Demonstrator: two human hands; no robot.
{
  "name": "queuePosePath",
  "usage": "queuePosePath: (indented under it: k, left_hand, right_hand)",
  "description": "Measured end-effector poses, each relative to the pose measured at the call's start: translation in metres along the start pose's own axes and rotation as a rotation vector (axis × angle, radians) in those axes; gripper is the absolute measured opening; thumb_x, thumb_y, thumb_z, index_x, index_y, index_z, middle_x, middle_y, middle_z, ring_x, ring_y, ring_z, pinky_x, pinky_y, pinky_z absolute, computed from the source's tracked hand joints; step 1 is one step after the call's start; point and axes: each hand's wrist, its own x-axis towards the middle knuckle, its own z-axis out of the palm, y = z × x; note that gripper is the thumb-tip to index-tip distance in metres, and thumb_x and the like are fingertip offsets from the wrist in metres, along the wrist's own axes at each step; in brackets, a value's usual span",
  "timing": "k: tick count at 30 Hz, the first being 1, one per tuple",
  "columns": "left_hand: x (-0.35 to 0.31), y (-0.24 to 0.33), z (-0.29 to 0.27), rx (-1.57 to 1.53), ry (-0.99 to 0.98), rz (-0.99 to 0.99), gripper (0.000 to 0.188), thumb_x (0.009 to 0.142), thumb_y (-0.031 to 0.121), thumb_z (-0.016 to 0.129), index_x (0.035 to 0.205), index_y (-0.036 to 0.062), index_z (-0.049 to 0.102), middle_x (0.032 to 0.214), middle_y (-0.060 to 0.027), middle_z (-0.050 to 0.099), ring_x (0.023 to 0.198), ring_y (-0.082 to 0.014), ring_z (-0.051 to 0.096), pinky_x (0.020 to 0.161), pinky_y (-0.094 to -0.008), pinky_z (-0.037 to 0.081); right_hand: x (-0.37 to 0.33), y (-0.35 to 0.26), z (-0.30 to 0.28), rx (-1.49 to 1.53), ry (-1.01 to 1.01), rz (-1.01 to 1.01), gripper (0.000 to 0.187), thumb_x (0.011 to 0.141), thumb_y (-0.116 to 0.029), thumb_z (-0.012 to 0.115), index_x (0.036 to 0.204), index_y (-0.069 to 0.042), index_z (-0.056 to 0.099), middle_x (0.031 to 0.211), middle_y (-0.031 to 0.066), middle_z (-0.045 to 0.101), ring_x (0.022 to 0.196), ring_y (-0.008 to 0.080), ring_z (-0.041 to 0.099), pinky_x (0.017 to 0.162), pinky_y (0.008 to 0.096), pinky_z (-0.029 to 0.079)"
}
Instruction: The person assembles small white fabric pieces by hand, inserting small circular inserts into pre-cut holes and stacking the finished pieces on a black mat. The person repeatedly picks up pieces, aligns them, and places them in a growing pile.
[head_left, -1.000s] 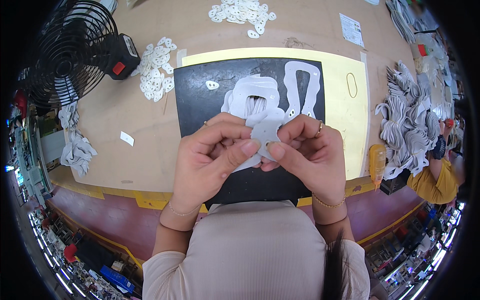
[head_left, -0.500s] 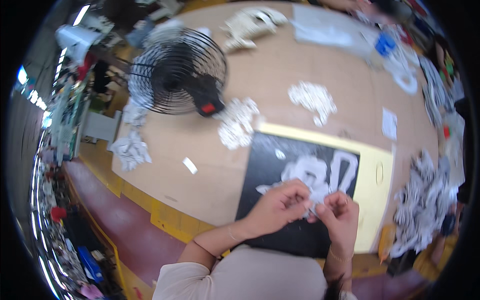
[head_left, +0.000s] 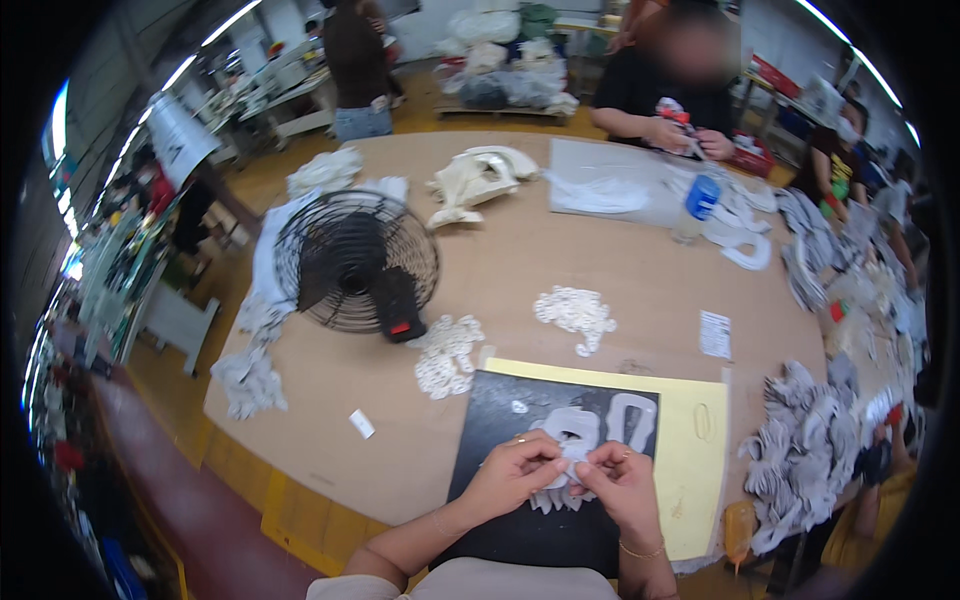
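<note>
Both hands pinch a small pale grey fabric piece (head_left: 574, 456) over the lower part of a black board (head_left: 500, 410). My left hand (head_left: 514, 472) grips its left side, thumb and fingertips pressed together. From the right, my right hand (head_left: 622, 484) pinches it close by, the fingertips of the two hands almost meeting. Beneath and just beyond the fingers lie more pale grey pieces (head_left: 570, 420), partly covered by my hands. A flat ring-shaped grey piece (head_left: 643, 422) rests on the board's right side. A small white bit (head_left: 519, 407) sits near its upper left.
A yellow sheet (head_left: 690, 480) lies under the board. Beyond are two heaps of small white pieces (head_left: 576, 312) and a black caged fan (head_left: 358, 262). Grey fabric (head_left: 800, 450) piles up at right, near an orange bottle (head_left: 739, 530). Across the table, a person (head_left: 665, 95) handles something red and white.
My view has tilted up, bringing the far side of the room and the person opposite into sight. Both hands still pinch the fabric, now closer together.
</note>
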Motion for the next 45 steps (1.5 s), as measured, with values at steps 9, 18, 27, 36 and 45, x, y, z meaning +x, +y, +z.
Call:
queuePosePath:
  k: [9, 18, 27, 36, 45]
  left_hand:
    - [0.000, -0.013, 0.014, 0.046, 0.125, 0.078, 0.007, 0.087, 0.001, 0.065, 0.086, -0.0019, 0.059, 0.089, -0.0034, 0.053, 0.074, -0.0079, 0.050, 0.064, -0.0201, 0.041]
    - [-0.001, -0.020, 0.005, 0.060, 0.096, 0.086, 0.007, 0.087, 0.002, 0.065, 0.086, -0.0018, 0.059, 0.089, -0.0031, 0.053, 0.076, -0.0084, 0.049, 0.065, -0.0210, 0.041]
    - [-0.002, -0.009, 0.004, 0.003, 0.102, 0.094, 0.005, 0.088, -0.001, 0.065, 0.088, -0.0045, 0.062, 0.088, -0.0030, 0.056, 0.071, -0.0056, 0.049, 0.061, -0.0182, 0.039]
    - [-0.001, -0.007, 0.007, 0.005, 0.088, 0.118, 0.006, 0.089, 0.002, 0.065, 0.087, -0.0025, 0.062, 0.086, -0.0008, 0.055, 0.076, -0.0059, 0.050, 0.069, -0.0199, 0.041]
    - [-0.009, 0.008, 0.006, -0.163, 0.009, 0.008, 0.005, 0.091, 0.000, 0.063, 0.090, -0.0044, 0.062, 0.092, -0.0025, 0.055, 0.078, -0.0058, 0.051, 0.069, -0.0191, 0.042]
  right_hand:
    - [0.005, 0.003, -0.013, -0.103, -0.116, -0.037, 0.017, 0.091, -0.014, 0.066, 0.091, 0.001, 0.060, 0.074, 0.0029, 0.064, 0.065, 0.0071, 0.063, 0.059, 0.0214, 0.051]
    - [0.002, 0.000, -0.008, -0.129, -0.124, -0.021, 0.017, 0.092, -0.014, 0.065, 0.090, 0.002, 0.059, 0.078, 0.0036, 0.064, 0.067, 0.0081, 0.064, 0.061, 0.0218, 0.052]
    - [0.002, 0.004, -0.005, -0.001, -0.160, 0.029, 0.015, 0.093, -0.014, 0.066, 0.094, 0.001, 0.061, 0.080, 0.0021, 0.064, 0.070, 0.0067, 0.062, 0.064, 0.0199, 0.050]
    - [0.001, 0.003, -0.013, -0.003, -0.192, 0.032, 0.016, 0.095, -0.014, 0.063, 0.099, 0.001, 0.061, 0.086, 0.0028, 0.065, 0.073, 0.0083, 0.063, 0.067, 0.0219, 0.052]
    - [-0.013, -0.012, -0.003, 0.002, -0.116, -0.011, 0.013, 0.093, -0.010, 0.064, 0.092, 0.003, 0.062, 0.082, 0.0035, 0.067, 0.074, 0.0072, 0.062, 0.066, 0.0210, 0.051]
